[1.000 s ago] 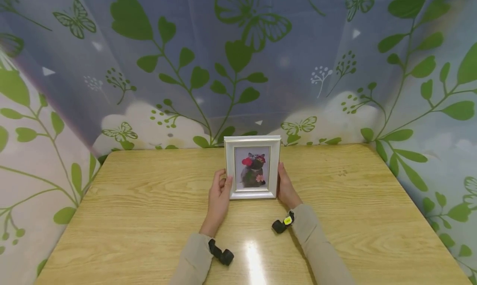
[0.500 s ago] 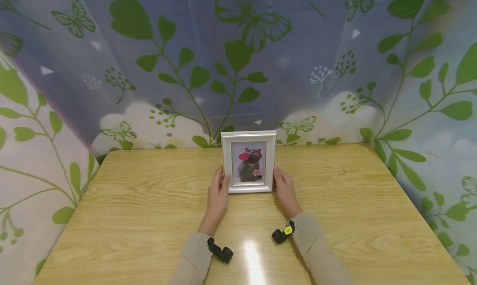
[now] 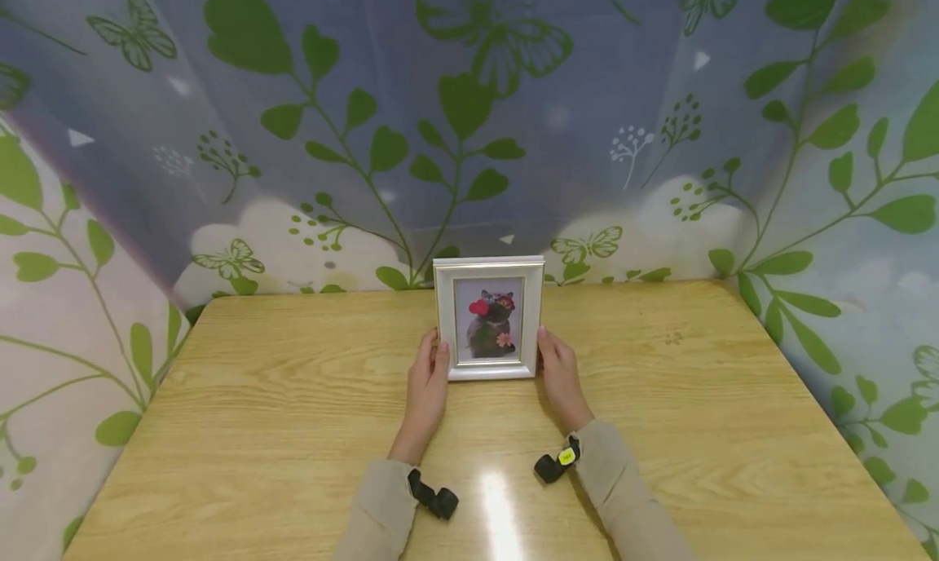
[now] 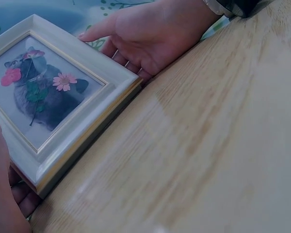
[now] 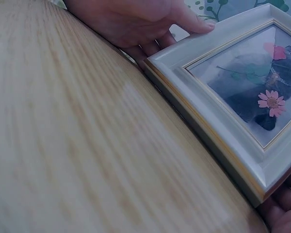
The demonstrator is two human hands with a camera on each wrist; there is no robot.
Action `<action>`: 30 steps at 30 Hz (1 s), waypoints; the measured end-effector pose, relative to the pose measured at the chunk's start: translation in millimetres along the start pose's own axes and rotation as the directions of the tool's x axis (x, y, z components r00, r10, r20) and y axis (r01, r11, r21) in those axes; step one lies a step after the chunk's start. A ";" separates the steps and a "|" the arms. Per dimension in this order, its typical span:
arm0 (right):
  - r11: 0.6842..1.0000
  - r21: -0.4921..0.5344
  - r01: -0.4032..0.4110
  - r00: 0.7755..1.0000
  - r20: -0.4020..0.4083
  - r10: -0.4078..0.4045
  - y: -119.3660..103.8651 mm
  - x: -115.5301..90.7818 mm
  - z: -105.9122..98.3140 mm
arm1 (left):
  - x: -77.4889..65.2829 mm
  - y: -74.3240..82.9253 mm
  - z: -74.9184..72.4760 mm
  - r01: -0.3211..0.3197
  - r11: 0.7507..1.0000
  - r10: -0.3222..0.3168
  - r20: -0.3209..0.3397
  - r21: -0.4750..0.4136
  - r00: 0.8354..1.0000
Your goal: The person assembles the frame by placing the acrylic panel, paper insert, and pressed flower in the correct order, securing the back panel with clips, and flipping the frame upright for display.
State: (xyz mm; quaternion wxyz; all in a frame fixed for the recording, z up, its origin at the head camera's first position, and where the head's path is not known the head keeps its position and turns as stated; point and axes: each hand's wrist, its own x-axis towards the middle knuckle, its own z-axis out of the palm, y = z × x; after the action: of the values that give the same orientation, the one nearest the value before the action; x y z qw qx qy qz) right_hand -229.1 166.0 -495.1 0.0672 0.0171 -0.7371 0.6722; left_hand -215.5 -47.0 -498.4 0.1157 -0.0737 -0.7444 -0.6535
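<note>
A white picture frame (image 3: 488, 371) with gold edging stands propped upright, leaning slightly back, on the wooden table. Inside it is a picture of a grey cat (image 3: 490, 333) decorated with red and pink flowers. My left hand (image 3: 425, 394) grips the frame's lower left side, thumb at the front border and fingers curled behind. On the opposite side my right hand (image 3: 563, 380) holds the lower right edge, its thumb along the side. In the left wrist view the frame's bottom edge (image 4: 94, 138) lies right at the tabletop, and the right hand (image 4: 150, 36) shows beyond it.
The light wood table (image 3: 293, 430) ends at a patterned cloth backdrop (image 3: 587, 178) with green leaves and butterflies, close behind the frame. Similar cloth hangs at both sides. A bright reflection (image 3: 500, 512) lies on the near tabletop. Black wrist cameras (image 3: 440, 502) sit on both wrists.
The frame has moved slightly away and to the left since a second ago. The right hand now grips lower along its edge. Over the last half second the hands and frame are nearly still.
</note>
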 end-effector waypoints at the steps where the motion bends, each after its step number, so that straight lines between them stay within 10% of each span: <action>1: 1.000 0.004 -0.009 1.000 -0.001 0.009 4.7 1.4 -0.7 | -0.9 0.7 0.9 0.002 1.000 -0.002 -0.008 0.013 1.000; 14: 1.000 0.010 -0.006 0.998 -0.063 0.006 23.9 8.5 -2.9 | 4.4 -11.1 4.9 0.050 0.998 -0.051 -0.029 -0.023 0.998; 22: 0.986 0.004 0.167 0.970 -0.177 -0.164 13.3 9.1 -3.0 | 12.2 -43.1 -15.4 -0.086 0.981 0.108 -0.119 0.176 0.987; 26: 0.949 -0.162 0.269 0.931 -0.207 -0.299 21.3 13.6 -17.1 | 9.4 -32.1 -43.0 -0.169 0.904 0.195 -0.026 0.393 0.980; 30: 0.843 -0.348 0.410 0.856 -0.173 -0.488 6.8 12.0 -39.0 | 8.0 -12.1 -70.1 -0.293 0.740 0.308 0.082 0.605 0.948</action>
State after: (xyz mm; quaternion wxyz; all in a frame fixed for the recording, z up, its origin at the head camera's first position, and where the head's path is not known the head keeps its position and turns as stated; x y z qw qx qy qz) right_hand -238.8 206.2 -497.0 0.3196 0.0939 -0.7901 0.5146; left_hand -221.1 -118.4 -499.5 0.2460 -0.1435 -0.8918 -0.3516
